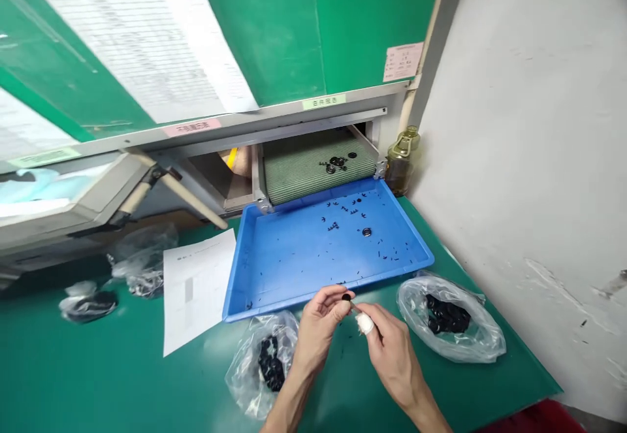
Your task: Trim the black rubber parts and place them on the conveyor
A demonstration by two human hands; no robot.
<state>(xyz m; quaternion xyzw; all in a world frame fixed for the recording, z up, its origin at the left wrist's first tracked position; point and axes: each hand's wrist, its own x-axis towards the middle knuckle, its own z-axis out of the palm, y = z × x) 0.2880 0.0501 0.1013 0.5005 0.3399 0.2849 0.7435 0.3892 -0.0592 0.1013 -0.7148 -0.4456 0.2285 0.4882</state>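
"What's the tray (284,230) made of?"
"Smooth, faintly glossy plastic, by its look."
"The belt (296,175) behind the tray?"
"Matt, finely ribbed."
"The bag (482,345) off the tray's front right corner?"
"Clear, crinkled, shiny plastic."
"The sheet (198,302) left of the tray?"
"Matt paper."
"The tabletop (147,381) under the tray?"
"Smooth, soft sheen."
"The disc (346,297) near the tray's front edge?"
"Too small to tell."

Over the near rim of the blue tray (289,250) we have open room above scattered black parts (366,232); beyond, a crossbar (318,126) roofs the conveyor belt (304,168), limiting us. A left bag (242,371) and right bag (482,336) flank us, green tabletop (345,387) between.
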